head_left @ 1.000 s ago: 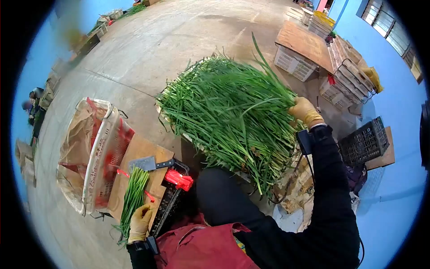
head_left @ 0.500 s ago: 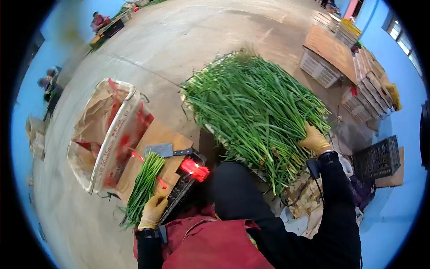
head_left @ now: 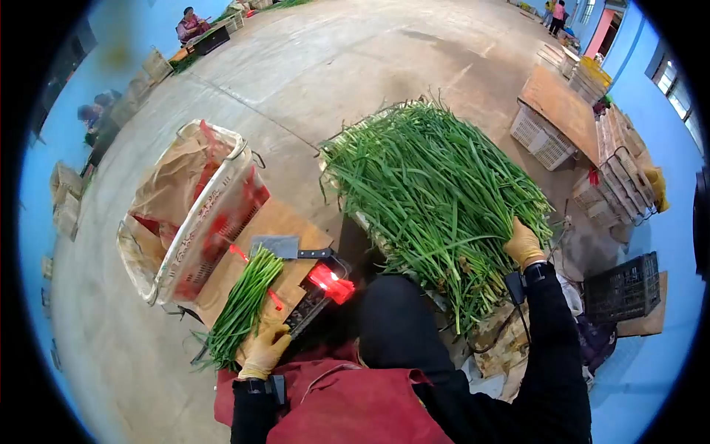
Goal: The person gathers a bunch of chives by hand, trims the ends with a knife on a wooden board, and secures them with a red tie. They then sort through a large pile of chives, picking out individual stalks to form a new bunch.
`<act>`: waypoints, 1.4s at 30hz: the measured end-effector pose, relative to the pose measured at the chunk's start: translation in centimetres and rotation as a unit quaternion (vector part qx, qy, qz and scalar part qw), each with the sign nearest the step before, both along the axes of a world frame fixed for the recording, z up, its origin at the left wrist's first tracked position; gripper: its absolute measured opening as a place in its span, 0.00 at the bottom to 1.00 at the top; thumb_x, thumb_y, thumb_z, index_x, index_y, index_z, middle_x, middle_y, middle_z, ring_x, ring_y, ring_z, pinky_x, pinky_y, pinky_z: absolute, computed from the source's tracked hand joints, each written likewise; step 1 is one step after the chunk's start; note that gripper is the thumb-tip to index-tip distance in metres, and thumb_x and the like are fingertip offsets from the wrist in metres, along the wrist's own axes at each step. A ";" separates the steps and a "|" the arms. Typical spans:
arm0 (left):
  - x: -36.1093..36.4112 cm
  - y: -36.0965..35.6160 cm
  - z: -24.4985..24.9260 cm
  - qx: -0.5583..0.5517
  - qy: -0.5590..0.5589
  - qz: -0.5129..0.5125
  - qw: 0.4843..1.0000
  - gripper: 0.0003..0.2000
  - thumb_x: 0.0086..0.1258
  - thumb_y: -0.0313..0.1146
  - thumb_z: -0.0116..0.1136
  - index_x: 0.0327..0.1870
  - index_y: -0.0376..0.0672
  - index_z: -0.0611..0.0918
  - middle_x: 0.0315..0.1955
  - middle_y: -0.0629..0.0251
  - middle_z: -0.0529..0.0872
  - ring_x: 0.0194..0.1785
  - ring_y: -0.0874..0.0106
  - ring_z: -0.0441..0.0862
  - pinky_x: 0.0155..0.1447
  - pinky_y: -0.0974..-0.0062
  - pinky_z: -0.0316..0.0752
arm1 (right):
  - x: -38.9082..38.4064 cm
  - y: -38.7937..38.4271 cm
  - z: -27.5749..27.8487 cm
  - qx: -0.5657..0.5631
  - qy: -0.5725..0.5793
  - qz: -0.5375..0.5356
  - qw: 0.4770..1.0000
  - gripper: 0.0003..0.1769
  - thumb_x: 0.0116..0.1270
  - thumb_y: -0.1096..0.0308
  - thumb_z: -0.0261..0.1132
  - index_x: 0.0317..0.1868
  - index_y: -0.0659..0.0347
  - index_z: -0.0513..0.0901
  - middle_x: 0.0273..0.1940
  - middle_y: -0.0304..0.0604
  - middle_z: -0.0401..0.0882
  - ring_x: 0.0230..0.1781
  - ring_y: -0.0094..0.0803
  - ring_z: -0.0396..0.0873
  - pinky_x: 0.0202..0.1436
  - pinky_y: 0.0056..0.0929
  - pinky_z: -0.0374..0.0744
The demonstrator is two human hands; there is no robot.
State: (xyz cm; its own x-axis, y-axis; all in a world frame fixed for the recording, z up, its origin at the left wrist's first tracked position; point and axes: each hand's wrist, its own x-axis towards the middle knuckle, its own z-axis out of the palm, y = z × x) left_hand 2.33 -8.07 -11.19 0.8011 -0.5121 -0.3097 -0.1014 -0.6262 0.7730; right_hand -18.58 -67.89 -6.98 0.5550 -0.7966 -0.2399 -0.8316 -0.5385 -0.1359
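Note:
A large heap of long green stalks (head_left: 436, 200) fills a pale crate. My right hand (head_left: 524, 244), in a yellowish glove, reaches into its right side; the fingertips are hidden among the stalks. A smaller green bunch (head_left: 248, 303) lies on a wooden board (head_left: 222, 296) at the left. My left hand (head_left: 265, 350), gloved too, rests at the lower right edge of that bunch, thumb apart from the fingers. Above the bunch lies a cleaver (head_left: 277, 246) with a black handle. Red ribbon strips (head_left: 330, 284) are bundled beside the board, and a red strip (head_left: 274, 299) lies by the bunch.
A white basket (head_left: 200, 214) lined with brown paper stands left of the board. A black crate (head_left: 622, 287) is at the right, below stacked pale crates (head_left: 610, 174) and a wood-topped crate (head_left: 543, 137). Other people (head_left: 192, 26) are far off at the back.
The view has shifted, so most things sit slightly lower and further right. My left hand has opened a little beside the small bunch. My right hand stays at the heap's right side.

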 end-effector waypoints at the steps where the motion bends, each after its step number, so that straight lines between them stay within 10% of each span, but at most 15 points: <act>1: 0.0 0.1 0.0 -0.008 0.014 0.008 1.000 0.15 0.64 0.33 0.64 0.51 0.39 0.82 0.41 0.60 0.86 0.43 0.71 0.83 0.50 0.75 0.76 | -0.3 -0.3 0.2 0.008 -0.027 0.008 1.000 0.46 0.48 0.67 0.70 0.69 0.68 0.62 0.53 0.63 0.78 0.55 0.56 0.76 0.59 0.40 0.75; 10: 0.6 1.0 -0.1 0.028 0.002 -0.009 1.000 0.14 0.64 0.31 0.61 0.49 0.38 0.83 0.40 0.65 0.86 0.44 0.75 0.81 0.51 0.77 0.74 | -0.9 -2.9 3.6 0.059 -0.159 0.061 0.983 0.38 0.47 0.69 0.70 0.62 0.69 0.70 0.52 0.60 0.79 0.54 0.52 0.78 0.58 0.37 0.75; 17: 0.4 0.2 0.2 -0.016 0.019 0.008 1.000 0.13 0.66 0.29 0.60 0.50 0.37 0.82 0.39 0.66 0.85 0.42 0.76 0.80 0.49 0.79 0.74 | -0.6 -3.8 11.3 0.225 -0.363 0.055 0.902 0.28 0.52 0.77 0.72 0.56 0.67 0.77 0.46 0.39 0.82 0.44 0.27 0.77 0.50 0.27 0.76; 26: 0.3 0.8 -0.8 -0.054 0.087 0.033 0.994 0.12 0.65 0.28 0.61 0.49 0.36 0.82 0.39 0.63 0.85 0.42 0.75 0.81 0.49 0.78 0.74 | -2.0 0.0 4.7 0.222 -0.149 0.000 0.964 0.49 0.53 0.62 0.76 0.69 0.76 0.60 0.64 0.61 0.69 0.65 0.44 0.69 0.67 0.33 0.67; 28: 0.6 1.6 -2.0 -0.051 0.077 0.027 0.995 0.13 0.66 0.29 0.61 0.50 0.36 0.82 0.39 0.63 0.85 0.42 0.75 0.80 0.49 0.78 0.74 | -2.7 0.3 2.6 0.174 -0.190 0.054 0.965 0.50 0.50 0.62 0.77 0.70 0.69 0.60 0.59 0.56 0.76 0.57 0.42 0.76 0.62 0.31 0.71; 31: 0.3 1.6 -2.5 -0.049 0.090 0.049 0.994 0.12 0.65 0.28 0.61 0.49 0.36 0.82 0.38 0.65 0.85 0.41 0.76 0.80 0.48 0.79 0.74 | -2.9 1.3 -0.4 0.138 -0.116 0.034 0.983 0.67 0.45 0.56 0.79 0.75 0.72 0.43 0.63 0.66 0.69 0.64 0.50 0.71 0.67 0.30 0.68; 42: 1.0 0.9 0.7 -0.034 0.046 0.014 0.998 0.11 0.65 0.30 0.61 0.46 0.36 0.83 0.36 0.62 0.86 0.40 0.73 0.82 0.47 0.75 0.76 | -0.9 -3.9 6.0 -0.030 -0.012 0.127 0.991 0.29 0.44 0.59 0.74 0.44 0.69 0.80 0.41 0.60 0.82 0.46 0.56 0.79 0.51 0.41 0.77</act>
State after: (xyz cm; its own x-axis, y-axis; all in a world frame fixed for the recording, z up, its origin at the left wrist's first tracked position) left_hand 3.31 -7.21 -10.53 0.7854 -0.5116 -0.3484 -0.0103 -0.5735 0.8191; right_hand -19.46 -71.79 -0.95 0.7440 -0.6435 -0.1797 -0.6656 -0.7373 -0.1155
